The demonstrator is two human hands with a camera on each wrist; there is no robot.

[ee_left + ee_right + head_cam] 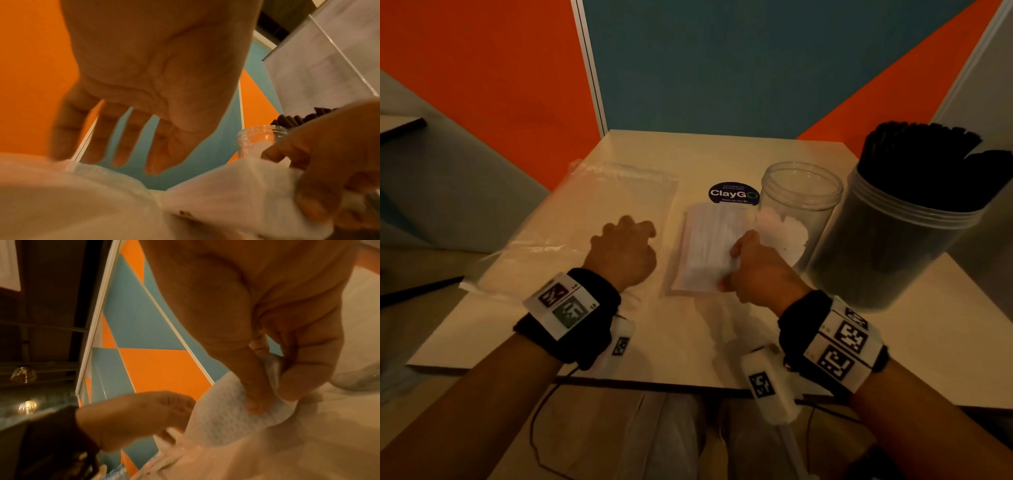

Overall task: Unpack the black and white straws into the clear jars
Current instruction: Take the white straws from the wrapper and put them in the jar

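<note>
A flat clear pack of white straws point(705, 246) lies mid-table. My right hand point(736, 260) pinches its right edge; the right wrist view shows thumb and fingers point(290, 382) clamped on the pack point(222, 415). My left hand point(633, 226) hovers just left of the pack with nothing in it, and its fingers point(121, 146) hang straight and spread in the left wrist view. Behind the pack stands a small clear jar point(804, 192) with some white straws point(784, 229) inside. A bigger clear jar point(887, 253) at right is full of black straws point(921, 161).
An empty clear plastic bag point(571, 233) lies flat on the left half of the table point(654, 356). A round dark sticker point(734, 194) sits behind the pack. Orange and teal partition walls close the back, and the table's front edge runs under my wrists.
</note>
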